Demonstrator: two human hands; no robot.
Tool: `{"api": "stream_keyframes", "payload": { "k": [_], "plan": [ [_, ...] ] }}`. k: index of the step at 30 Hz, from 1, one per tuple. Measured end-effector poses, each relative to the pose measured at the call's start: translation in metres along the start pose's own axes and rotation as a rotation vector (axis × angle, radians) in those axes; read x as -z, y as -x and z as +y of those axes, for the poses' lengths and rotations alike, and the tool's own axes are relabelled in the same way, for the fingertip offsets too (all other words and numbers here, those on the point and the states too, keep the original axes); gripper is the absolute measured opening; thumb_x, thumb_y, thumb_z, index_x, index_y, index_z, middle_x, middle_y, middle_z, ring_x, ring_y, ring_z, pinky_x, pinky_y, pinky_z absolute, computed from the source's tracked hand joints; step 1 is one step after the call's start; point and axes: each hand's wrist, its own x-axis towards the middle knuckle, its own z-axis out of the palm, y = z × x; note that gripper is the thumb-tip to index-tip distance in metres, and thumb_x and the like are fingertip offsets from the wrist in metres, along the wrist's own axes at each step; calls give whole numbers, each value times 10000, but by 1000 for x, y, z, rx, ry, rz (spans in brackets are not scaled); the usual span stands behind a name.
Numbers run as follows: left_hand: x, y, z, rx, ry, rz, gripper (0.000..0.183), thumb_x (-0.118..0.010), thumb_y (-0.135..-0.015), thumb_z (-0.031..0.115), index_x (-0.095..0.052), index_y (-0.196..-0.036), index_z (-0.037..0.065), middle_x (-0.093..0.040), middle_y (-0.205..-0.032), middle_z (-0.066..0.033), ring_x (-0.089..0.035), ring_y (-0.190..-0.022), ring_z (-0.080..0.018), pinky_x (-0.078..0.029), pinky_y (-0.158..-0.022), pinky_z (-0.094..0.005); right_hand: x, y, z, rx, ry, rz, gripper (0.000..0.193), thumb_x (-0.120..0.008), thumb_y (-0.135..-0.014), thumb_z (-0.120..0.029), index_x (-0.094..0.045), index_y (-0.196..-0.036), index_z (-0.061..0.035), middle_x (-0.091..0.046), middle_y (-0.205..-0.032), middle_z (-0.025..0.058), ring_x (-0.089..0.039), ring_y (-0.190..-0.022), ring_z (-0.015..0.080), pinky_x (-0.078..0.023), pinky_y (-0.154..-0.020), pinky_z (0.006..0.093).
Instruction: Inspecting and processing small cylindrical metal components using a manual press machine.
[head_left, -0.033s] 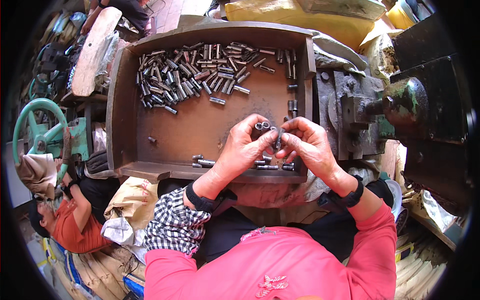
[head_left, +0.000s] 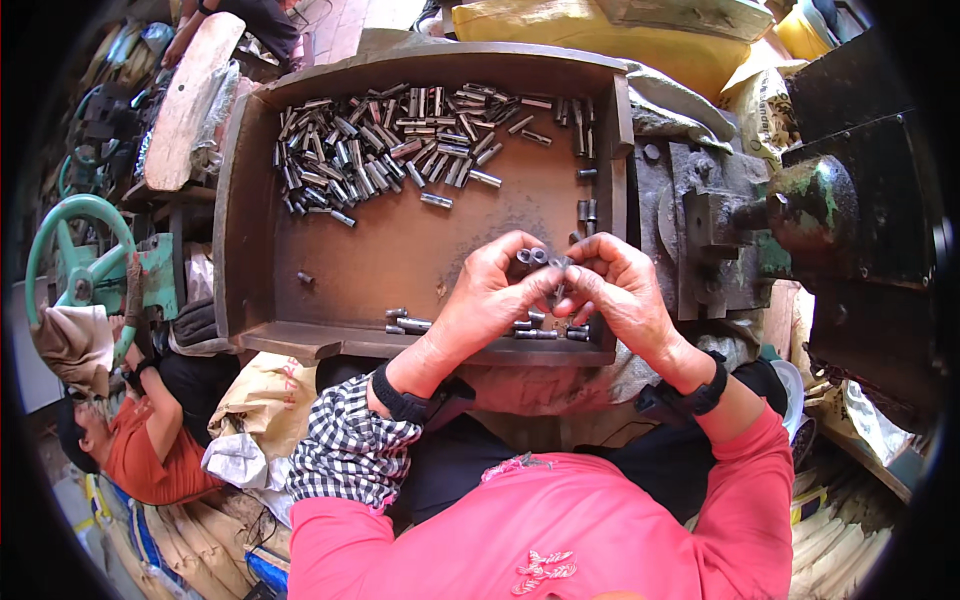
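Closed in the grip of the worker's left hand (head_left: 495, 280), two dark metal tubes (head_left: 530, 256) show their round ends at the center right of the frame, seen from the head view. Beside them, the right hand (head_left: 620, 285) has its grip nearly closed, fingertips drawn together at a small dark piece (head_left: 559, 268) between the two hands; blur makes it impossible to tell which fingers have hold of it. Both hands are above the lower right part of a shallow brown tray (head_left: 228, 215), where a few loose tubes (head_left: 535, 334) lie along the near wall, partly hidden by the left wrist. A heap of shiny tubes (head_left: 365, 150) fills the tray's upper left and upper middle, with others lined along its right wall. One short tube (head_left: 305, 278) lies alone at the tray's lower left. Dark machinery (head_left: 710, 215) stands at the right of the frame, and a green handwheel (head_left: 85, 280) at the left, above a co-worker in an orange top (head_left: 155, 450). Black bands (head_left: 402, 400) circle the worker's wrists, above pink sleeves, the left one partly under a checked cover (head_left: 355, 440)
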Motion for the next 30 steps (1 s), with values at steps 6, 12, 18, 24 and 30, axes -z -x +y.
{"api": "stream_keyframes", "payload": {
  "k": [6, 12, 18, 24, 30],
  "plan": [
    [-1, -1, 0, 92, -19, -56, 240, -684, -835, 137, -541, -987, 19, -631, -734, -21, -595, -638, -56, -455, -507, -185, -1, 1, 2, 33, -2, 38, 161, -530, -918, -71, -482, -1014, 50, -616, -814, 104, -652, -685, 135, -528, -530, 217],
    [3, -1, -1, 131, 138, -65, 194, -692, -820, 101, -558, -948, 42, -592, -730, 13, -573, -586, -56, -470, -507, -189, 2, 1, 1, 62, 4, 115, 117, -553, -900, -66, -524, -970, 24, -626, -774, 80, -637, -625, 111, -493, -502, 202],
    [7, 1, 2, 139, -31, -35, 140, -666, -841, 104, -580, -925, 31, -592, -717, 15, -571, -585, -48, -464, -502, -185, 26, -4, -10, 158, 62, 223, 159, -558, -879, -62, -553, -1010, 28, -616, -701, 38, -597, -565, 77, -471, -493, 194],
    [6, 2, 0, 147, -9, -17, 192, -648, -854, 109, -613, -1014, 10, -621, -758, 0, -570, -589, -45, -466, -514, -183, 15, 0, -12, 80, 138, 54, 129, -577, -882, -66, -558, -969, 27, -630, -784, 57, -644, -644, 100, -487, -511, 201],
    [5, 1, 2, 109, 88, 7, 219, -653, -845, 107, -619, -1033, 1, -637, -776, -17, -575, -594, -57, -479, -525, -190, 20, -2, -11, 64, 59, 78, 149, -560, -896, -80, -523, -993, 27, -631, -793, 71, -654, -650, 119, -497, -510, 205]
  ]
}}
